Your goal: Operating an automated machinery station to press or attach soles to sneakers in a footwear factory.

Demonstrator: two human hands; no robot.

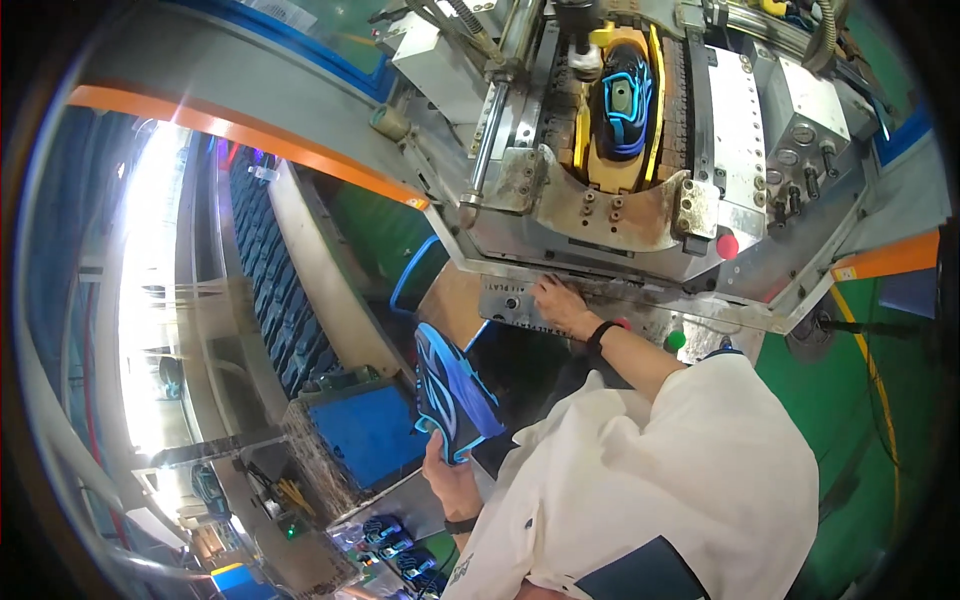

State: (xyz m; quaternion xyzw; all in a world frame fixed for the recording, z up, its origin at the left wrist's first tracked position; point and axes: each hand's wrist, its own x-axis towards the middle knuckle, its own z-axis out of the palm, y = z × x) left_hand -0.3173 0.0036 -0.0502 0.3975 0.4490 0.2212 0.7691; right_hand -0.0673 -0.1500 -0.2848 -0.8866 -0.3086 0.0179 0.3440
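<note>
My left hand is closed around the heel end of a blue and black shoe upper with light-blue trim. The toe end points up and away from me. My right hand lies on the front panel of a metal machine, fingers stretched over it beside a round knob. I see nothing held in it. Inside the machine, a second shoe upper, black and blue with bright-blue laces, is clamped between yellow side pads.
A red button and a green button sit on the machine. Gauges and valves are at its right. To the left runs a conveyor near a blue-topped box. Several shoes lie below. A yellow cable crosses the green floor.
</note>
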